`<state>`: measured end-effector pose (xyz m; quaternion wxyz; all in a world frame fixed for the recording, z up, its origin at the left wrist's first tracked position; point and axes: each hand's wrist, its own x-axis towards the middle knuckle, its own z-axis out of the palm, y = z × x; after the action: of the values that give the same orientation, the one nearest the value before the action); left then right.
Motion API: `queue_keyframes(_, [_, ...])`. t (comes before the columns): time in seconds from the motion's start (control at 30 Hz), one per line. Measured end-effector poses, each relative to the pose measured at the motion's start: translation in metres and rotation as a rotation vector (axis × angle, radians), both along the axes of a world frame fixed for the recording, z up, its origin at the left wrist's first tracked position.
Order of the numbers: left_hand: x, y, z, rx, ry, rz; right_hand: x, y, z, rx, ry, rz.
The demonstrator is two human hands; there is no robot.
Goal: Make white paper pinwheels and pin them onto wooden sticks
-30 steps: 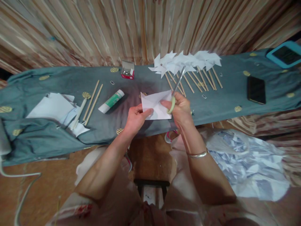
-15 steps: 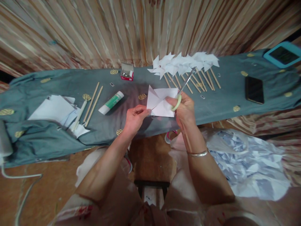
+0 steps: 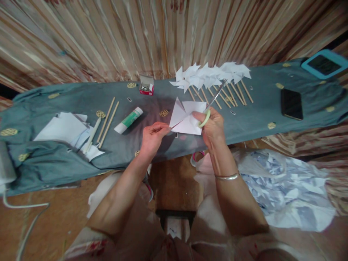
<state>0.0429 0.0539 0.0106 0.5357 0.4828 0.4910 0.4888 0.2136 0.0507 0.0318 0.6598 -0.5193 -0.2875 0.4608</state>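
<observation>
A white paper square (image 3: 190, 122) with slits cut in from its corners is held over the cloth. My right hand (image 3: 212, 125) is closed on its right edge, thumb on top, and also holds scissors (image 3: 207, 117) with a pale green handle, blades pointing up and away. My left hand (image 3: 154, 136) is pinched at the paper's lower left corner. Beyond the paper lies a row of white paper pinwheels (image 3: 212, 75) on wooden sticks (image 3: 228, 95). A green and white glue stick (image 3: 128, 120) lies left of the paper, with a red box of metal pins (image 3: 146, 87) behind it.
At the left lie white paper sheets (image 3: 63, 128), a white pen-like tool (image 3: 93, 135) and two loose sticks (image 3: 108, 125). A black phone (image 3: 291, 104) and a blue-framed device (image 3: 324, 64) lie at the right. A plastic bag of paper pieces (image 3: 288, 188) stands below the table's right side.
My left hand has shifted slightly left, and the paper's left flap has opened flatter, widening the gap at its top. The right hand keeps its hold on paper and scissors.
</observation>
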Motion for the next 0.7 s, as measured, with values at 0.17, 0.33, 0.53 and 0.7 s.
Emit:
queue_keyframes(0.17, [-0.006,0.002,0.001,0.017,-0.022,0.033,0.002,0.004,-0.002,0.025,0.054,-0.029])
queue_keyframes(0.33, [-0.004,-0.003,0.002,-0.019,-0.179,0.015,-0.006,0.011,-0.004,-0.007,0.134,-0.117])
queue_keyframes(0.53, [0.019,-0.017,-0.003,-0.023,-0.212,-0.159,-0.034,0.013,-0.006,-0.046,0.230,-0.043])
queue_keyframes(0.7, [0.025,-0.012,0.002,-0.093,-0.376,-0.048,-0.052,0.012,-0.008,-0.064,0.232,0.039])
